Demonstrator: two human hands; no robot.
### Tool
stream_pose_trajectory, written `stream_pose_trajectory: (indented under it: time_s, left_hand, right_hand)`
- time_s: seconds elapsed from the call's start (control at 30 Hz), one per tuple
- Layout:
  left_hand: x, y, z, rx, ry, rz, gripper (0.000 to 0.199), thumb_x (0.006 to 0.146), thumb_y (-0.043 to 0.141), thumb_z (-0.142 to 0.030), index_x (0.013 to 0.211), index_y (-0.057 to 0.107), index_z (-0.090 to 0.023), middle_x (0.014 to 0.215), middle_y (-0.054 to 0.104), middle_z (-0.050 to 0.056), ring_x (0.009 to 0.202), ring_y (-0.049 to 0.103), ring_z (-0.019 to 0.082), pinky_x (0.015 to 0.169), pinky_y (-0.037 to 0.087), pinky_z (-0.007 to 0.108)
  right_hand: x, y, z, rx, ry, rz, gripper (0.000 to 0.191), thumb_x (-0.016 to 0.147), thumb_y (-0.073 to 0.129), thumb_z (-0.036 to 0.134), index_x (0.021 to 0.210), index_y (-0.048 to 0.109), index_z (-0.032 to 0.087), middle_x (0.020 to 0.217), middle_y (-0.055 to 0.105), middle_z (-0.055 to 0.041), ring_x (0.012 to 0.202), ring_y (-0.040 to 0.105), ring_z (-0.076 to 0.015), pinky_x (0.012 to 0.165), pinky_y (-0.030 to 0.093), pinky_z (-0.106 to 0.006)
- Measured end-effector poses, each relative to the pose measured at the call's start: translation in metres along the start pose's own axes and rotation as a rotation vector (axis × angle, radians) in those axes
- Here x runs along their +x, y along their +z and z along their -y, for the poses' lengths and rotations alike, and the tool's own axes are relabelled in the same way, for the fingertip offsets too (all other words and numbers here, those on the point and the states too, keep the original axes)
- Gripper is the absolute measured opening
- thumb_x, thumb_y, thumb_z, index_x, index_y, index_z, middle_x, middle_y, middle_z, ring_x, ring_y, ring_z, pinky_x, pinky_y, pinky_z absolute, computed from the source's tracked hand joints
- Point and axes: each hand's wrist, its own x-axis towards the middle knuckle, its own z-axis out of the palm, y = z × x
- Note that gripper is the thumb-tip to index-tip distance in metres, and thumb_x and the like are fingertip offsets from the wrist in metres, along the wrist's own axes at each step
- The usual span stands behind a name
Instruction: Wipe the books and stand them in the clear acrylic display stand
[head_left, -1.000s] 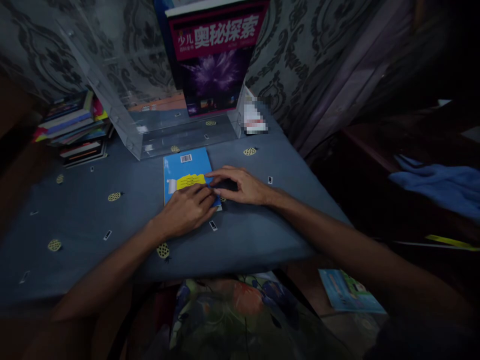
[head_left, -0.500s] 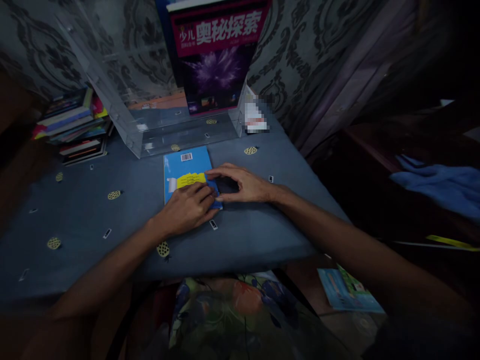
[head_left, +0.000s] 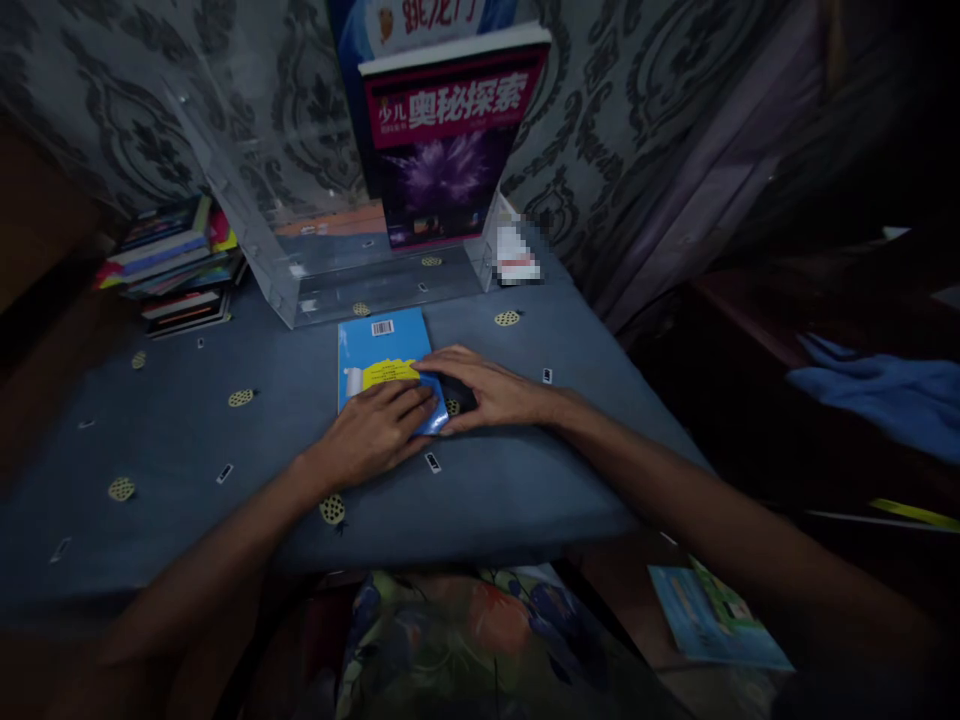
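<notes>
A blue book [head_left: 405, 342] with a yellow patch and a barcode lies on the cloth-covered table. My left hand [head_left: 379, 425] rests across its lower part, fingers stretched out over the cover; it hides the lower left corner. My right hand [head_left: 495, 390] is at the book's right edge. Its fingers and thumb are apart in a curve, with the index fingertip touching the edge near the yellow patch and the thumb at the lower right corner.
Behind the blue book stands a clear acrylic rack [head_left: 390, 290] holding an upright purple-and-red book [head_left: 450, 170], with a taller blue book [head_left: 435, 22] behind. A book pile [head_left: 176, 265] is at left. Right of the table are a blue cloth [head_left: 885, 390] and a booklet [head_left: 712, 615] lower down.
My left fingers have flattened from a curled pose onto the cover. My right thumb has moved down to the book's lower corner. The whole view has shifted slightly.
</notes>
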Motion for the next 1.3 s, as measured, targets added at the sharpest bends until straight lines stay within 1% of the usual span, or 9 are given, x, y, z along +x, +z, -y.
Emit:
stream_pose_trajectory:
  time_s: [0.27,0.43,0.57,0.67,0.77,0.93,1.1,1.2,1.3]
  left_hand:
    - [-0.037,0.003,0.006,-0.032,-0.081,-0.016,0.052,0.103,0.05,-0.035,0.151,0.041,-0.02,0.147,0.056,0.013,0.141,0.048,0.026,0.115,0.044,0.048]
    - [-0.051,0.006,0.011,-0.078,-0.118,0.087,0.071,0.102,0.045,-0.051,0.161,0.017,-0.021,0.163,0.033,0.014,0.154,0.026,0.027,0.123,0.03,0.051]
    - [-0.053,0.003,0.011,-0.13,-0.133,0.139,0.078,0.101,0.045,-0.054,0.162,0.009,-0.023,0.165,0.027,0.014,0.155,0.018,0.025,0.124,0.026,0.051]
    - [-0.052,-0.001,0.013,-0.201,-0.159,0.146,0.076,0.102,0.046,-0.051,0.162,0.008,-0.024,0.165,0.028,0.013,0.155,0.021,0.024,0.125,0.026,0.05]
    - [-0.048,0.001,0.024,-0.262,-0.205,0.13,0.071,0.104,0.043,-0.048,0.162,0.011,-0.025,0.165,0.027,0.012,0.154,0.022,0.023,0.125,0.026,0.049]
    - [-0.029,0.018,0.066,-0.277,-0.34,0.106,0.065,0.105,0.034,-0.053,0.16,0.023,-0.02,0.165,0.028,0.014,0.154,0.022,0.026,0.124,0.026,0.05]
    - [-0.01,0.038,0.106,-0.272,-0.531,0.069,0.076,0.101,0.031,-0.062,0.156,0.031,-0.009,0.163,0.028,0.022,0.154,0.021,0.033,0.122,0.025,0.055]
    - [-0.007,0.045,0.114,-0.277,-0.567,0.016,0.079,0.099,0.03,-0.065,0.155,0.032,-0.01,0.163,0.029,0.022,0.154,0.02,0.034,0.122,0.025,0.056]
    - [-0.008,0.045,0.112,-0.29,-0.577,0.021,0.081,0.098,0.029,-0.068,0.156,0.031,-0.01,0.164,0.027,0.021,0.155,0.018,0.034,0.123,0.023,0.055]
  right_hand:
    - [0.0,0.001,-0.003,-0.008,-0.015,0.001,0.078,0.082,0.075,0.059,0.146,0.051,0.021,0.141,0.057,-0.0149,0.134,0.048,-0.0287,0.113,0.039,-0.052]
    - [0.0,0.001,-0.004,-0.033,0.026,0.028,0.076,0.08,0.077,0.057,0.144,0.054,0.023,0.148,0.051,-0.0157,0.141,0.043,-0.0302,0.116,0.035,-0.055]
    - [-0.001,0.002,-0.006,-0.045,0.061,0.029,0.074,0.076,0.08,0.057,0.14,0.058,0.026,0.15,0.051,-0.0143,0.142,0.042,-0.032,0.117,0.033,-0.058]
    - [-0.001,0.002,-0.004,-0.041,0.089,0.028,0.072,0.078,0.079,0.057,0.139,0.06,0.026,0.152,0.05,-0.0142,0.144,0.042,-0.0325,0.117,0.032,-0.057]
    - [0.004,0.003,-0.002,-0.055,0.129,0.025,0.065,0.086,0.07,0.058,0.141,0.058,0.026,0.155,0.048,-0.0136,0.146,0.04,-0.0322,0.119,0.031,-0.057]
    - [0.031,0.005,-0.016,-0.152,0.201,0.013,0.067,0.092,0.061,0.059,0.148,0.05,0.023,0.161,0.039,-0.0143,0.15,0.034,-0.0327,0.121,0.027,-0.058]
    - [0.062,0.007,-0.04,-0.261,0.311,-0.025,0.071,0.095,0.056,0.055,0.151,0.043,0.014,0.161,0.035,-0.0208,0.152,0.029,-0.0335,0.122,0.025,-0.059]
    - [0.068,0.008,-0.046,-0.283,0.325,-0.05,0.07,0.096,0.055,0.056,0.152,0.042,0.016,0.162,0.034,-0.0193,0.152,0.028,-0.0334,0.122,0.025,-0.059]
    - [0.068,0.01,-0.046,-0.304,0.329,-0.042,0.071,0.097,0.053,0.057,0.153,0.04,0.015,0.163,0.031,-0.0191,0.153,0.025,-0.0327,0.123,0.024,-0.057]
